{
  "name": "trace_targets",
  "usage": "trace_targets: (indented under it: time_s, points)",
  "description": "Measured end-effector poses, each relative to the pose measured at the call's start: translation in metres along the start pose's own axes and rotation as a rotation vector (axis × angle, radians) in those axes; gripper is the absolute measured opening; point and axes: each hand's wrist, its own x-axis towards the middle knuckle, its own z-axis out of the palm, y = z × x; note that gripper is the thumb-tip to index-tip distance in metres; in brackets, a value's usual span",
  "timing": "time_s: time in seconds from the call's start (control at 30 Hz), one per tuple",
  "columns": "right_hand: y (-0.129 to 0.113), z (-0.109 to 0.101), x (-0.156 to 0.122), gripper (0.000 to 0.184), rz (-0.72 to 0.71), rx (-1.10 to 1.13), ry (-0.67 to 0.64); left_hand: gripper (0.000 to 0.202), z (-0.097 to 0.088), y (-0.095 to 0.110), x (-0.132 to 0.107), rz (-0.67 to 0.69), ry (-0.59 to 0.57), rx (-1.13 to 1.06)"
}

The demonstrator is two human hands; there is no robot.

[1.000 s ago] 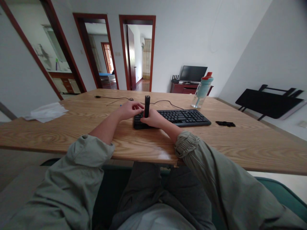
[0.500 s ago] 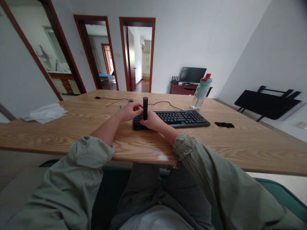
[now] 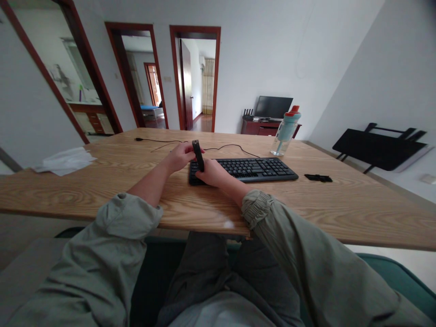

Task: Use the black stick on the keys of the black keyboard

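A slim black stick-shaped device [image 3: 198, 155] stands tilted to the left over the left end of a black keyboard [image 3: 248, 168]. My right hand [image 3: 211, 173] grips its lower end, resting on the keyboard's left edge. My left hand [image 3: 180, 156] holds its upper part from the left, fingers curled around the top. The keyboard lies on a wooden table [image 3: 102, 181] with its cable [image 3: 231, 146] running back across the wood.
A teal water bottle [image 3: 286, 131] with a red cap stands behind the keyboard's right end. A small black object [image 3: 318, 178] lies right of the keyboard. White cloth [image 3: 64, 160] sits at the table's left. A thin black cord [image 3: 153, 140] lies at the back.
The black device has tipped from upright to leaning left and sits slightly lower. My left hand has shifted from the keyboard's edge up onto the device's top.
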Motion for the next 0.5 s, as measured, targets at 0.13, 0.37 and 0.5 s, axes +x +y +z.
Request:
trace_targets:
  time_s: [0.13, 0.37, 0.5]
  points:
    - [-0.002, -0.001, 0.000, 0.026, -0.001, -0.031, -0.038, 0.026, -0.011, 0.000, -0.003, 0.010, -0.048, -0.026]
    - [0.002, 0.002, 0.000, 0.022, -0.010, 0.024, -0.017, 0.035, -0.017, 0.009, -0.007, 0.062, -0.073, -0.075]
    - [0.007, 0.003, 0.000, 0.019, -0.027, 0.147, 0.025, 0.033, -0.008, 0.011, -0.007, 0.038, -0.073, 0.031]
